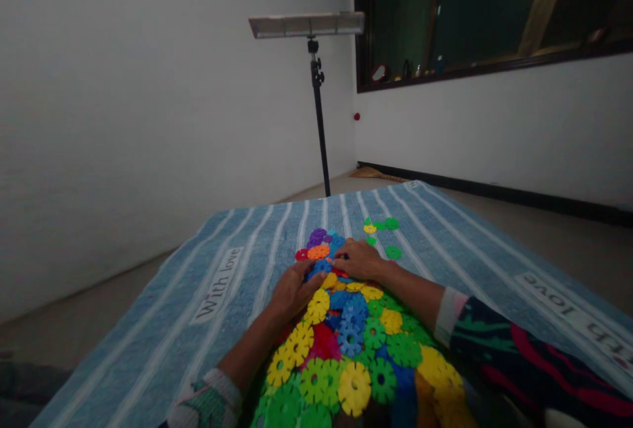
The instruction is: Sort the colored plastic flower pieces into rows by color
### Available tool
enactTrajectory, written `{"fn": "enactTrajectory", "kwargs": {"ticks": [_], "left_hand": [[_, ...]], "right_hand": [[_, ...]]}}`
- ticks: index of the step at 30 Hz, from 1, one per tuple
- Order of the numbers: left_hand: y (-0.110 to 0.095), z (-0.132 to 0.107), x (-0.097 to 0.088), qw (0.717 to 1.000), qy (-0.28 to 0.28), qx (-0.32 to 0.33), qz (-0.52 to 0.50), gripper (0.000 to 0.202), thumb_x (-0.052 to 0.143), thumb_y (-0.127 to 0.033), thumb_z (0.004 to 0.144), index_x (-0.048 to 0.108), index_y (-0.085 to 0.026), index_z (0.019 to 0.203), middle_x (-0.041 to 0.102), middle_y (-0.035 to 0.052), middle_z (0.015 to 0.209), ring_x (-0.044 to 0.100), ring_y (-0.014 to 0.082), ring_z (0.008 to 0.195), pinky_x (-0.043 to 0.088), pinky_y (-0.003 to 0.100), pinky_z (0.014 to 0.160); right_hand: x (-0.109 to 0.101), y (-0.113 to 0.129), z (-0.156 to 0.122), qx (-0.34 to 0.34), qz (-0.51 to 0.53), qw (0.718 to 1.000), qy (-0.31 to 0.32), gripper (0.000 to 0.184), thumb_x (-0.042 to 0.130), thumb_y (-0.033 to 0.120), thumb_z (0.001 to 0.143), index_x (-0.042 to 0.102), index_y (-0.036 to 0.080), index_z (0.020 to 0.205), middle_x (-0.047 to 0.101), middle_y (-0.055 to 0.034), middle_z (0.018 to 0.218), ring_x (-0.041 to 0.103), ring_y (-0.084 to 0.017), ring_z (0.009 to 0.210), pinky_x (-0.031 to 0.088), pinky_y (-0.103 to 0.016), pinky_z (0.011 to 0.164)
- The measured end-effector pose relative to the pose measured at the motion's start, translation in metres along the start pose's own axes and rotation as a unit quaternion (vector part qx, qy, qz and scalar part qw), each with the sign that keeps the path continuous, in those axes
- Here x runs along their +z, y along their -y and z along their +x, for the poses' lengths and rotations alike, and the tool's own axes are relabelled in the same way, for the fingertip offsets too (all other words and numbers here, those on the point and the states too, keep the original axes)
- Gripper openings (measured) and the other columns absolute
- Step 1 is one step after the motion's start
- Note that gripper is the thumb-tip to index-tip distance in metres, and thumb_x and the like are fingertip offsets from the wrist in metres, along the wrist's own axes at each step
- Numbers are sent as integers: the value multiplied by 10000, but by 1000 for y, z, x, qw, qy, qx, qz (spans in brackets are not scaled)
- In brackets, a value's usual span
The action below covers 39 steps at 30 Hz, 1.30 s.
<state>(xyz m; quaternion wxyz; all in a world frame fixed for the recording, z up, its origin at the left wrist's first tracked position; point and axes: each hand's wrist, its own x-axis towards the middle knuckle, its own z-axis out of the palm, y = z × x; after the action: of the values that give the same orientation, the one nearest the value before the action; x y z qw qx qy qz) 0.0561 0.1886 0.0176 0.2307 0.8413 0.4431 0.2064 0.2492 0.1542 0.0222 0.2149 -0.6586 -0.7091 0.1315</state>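
A large piece of linked, notched plastic discs (pixel 355 388) in yellow, green, blue and red stretches from close to my body up to my hands. My left hand (pixel 294 291) grips the far left part of it, with a blue notched disc (pixel 322 267) between thumb and fingers. From the right, my right hand (pixel 361 260) bends its fingers down over red and blue notched discs at the same end; its fingertips partly hide what they pinch. Just beyond lie orange (pixel 318 252) and purple discs (pixel 317 237).
Loose green discs (pixel 391 223) and a yellow disc (pixel 370 229) lie beyond my right hand on the striped blue cloth (pixel 267 243). Past the cloth's far edge stands a lamp (pixel 307 25) on a black pole (pixel 320 124), near the white walls and a dark window (pixel 484 12).
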Motion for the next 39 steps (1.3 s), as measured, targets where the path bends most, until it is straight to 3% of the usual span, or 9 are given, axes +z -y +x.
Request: {"fn": "enactTrajectory", "kwargs": {"ticks": [5, 11, 15, 18, 22, 25, 27, 30, 39], "left_hand": [[1, -24, -2, 999, -48, 0, 11, 509, 517, -496, 782, 653, -179, 1156, 682, 101, 1218, 607, 276, 1136, 446, 392, 1015], [-4, -52, -13, 999, -40, -21, 25, 611, 470, -549, 787, 628, -143, 1216, 652, 128, 1273, 593, 285, 1178, 434, 391, 1043], [-4, -74, -27, 999, 1, -44, 11, 696, 484, -624, 779, 602, -151, 1277, 643, 115, 1292, 601, 296, 1159, 462, 378, 1002], [-4, -88, -35, 998, 21, -60, -13, 757, 524, -648, 753, 569, -153, 1323, 625, 134, 1318, 592, 322, 1166, 470, 409, 987], [-6, -101, -38, 997, 24, -61, -46, 833, 682, -639, 624, 570, -206, 1326, 628, 114, 1319, 590, 358, 1164, 485, 439, 970], [-9, -109, -34, 999, 39, -15, -26, 906, 745, -610, 565, 544, -214, 1355, 584, 119, 1370, 548, 378, 1221, 457, 463, 1018], [-10, -113, -29, 998, 55, 20, 11, 954, 763, -596, 545, 510, -216, 1383, 525, 128, 1428, 491, 383, 1284, 405, 481, 1075], [-12, -119, -22, 995, 62, 42, 64, 1020, 780, -588, 522, 457, -219, 1416, 459, 142, 1474, 436, 383, 1332, 364, 507, 1104], [-28, -132, -8, 994, 70, 0, 86, 1153, 800, -564, 531, 299, -224, 1512, 273, 196, 1573, 362, 421, 1387, 367, 532, 1087]], "right_hand": [[-4, 30, -49, -83, 96, 992, 19, 238, 578, 317, 872, 738, 213, 1015, 714, -47, 1022, 630, -206, 968, 464, -305, 843], [-29, 56, -92, -133, 204, 970, -20, 365, 634, 332, 835, 667, 206, 1176, 673, -73, 1193, 604, -202, 1100, 444, -366, 975], [-66, 14, -139, -41, 168, 983, -62, 451, 652, 349, 805, 652, 180, 1223, 660, -110, 1199, 618, -232, 1069, 474, -413, 943], [-76, -31, -211, 69, 95, 991, -64, 563, 667, 402, 754, 628, 229, 1289, 677, -116, 1176, 655, -270, 986, 528, -435, 857], [-46, -64, -330, 93, 4, 996, -14, 874, 765, 479, 643, 465, 327, 1449, 529, -102, 1432, 548, -349, 1249, 493, -478, 996], [-12, -65, -383, 85, -66, 994, -19, 1075, 800, 549, 585, 298, 371, 1518, 336, -69, 1563, 389, -381, 1382, 417, -526, 1084], [4, -60, -387, 81, -81, 993, -24, 992, 733, 591, 677, 253, 397, 1523, 292, -46, 1578, 354, -369, 1403, 382, -544, 1109], [15, -54, -358, 59, -70, 995, -28, 841, 626, 608, 788, 285, 375, 1521, 306, -40, 1572, 334, -343, 1419, 335, -537, 1145], [36, -15, -235, 2, -12, 997, -78, 957, 714, 553, 708, 345, 192, 1514, 373, -189, 1532, 343, -371, 1410, 338, -556, 1120]]}}
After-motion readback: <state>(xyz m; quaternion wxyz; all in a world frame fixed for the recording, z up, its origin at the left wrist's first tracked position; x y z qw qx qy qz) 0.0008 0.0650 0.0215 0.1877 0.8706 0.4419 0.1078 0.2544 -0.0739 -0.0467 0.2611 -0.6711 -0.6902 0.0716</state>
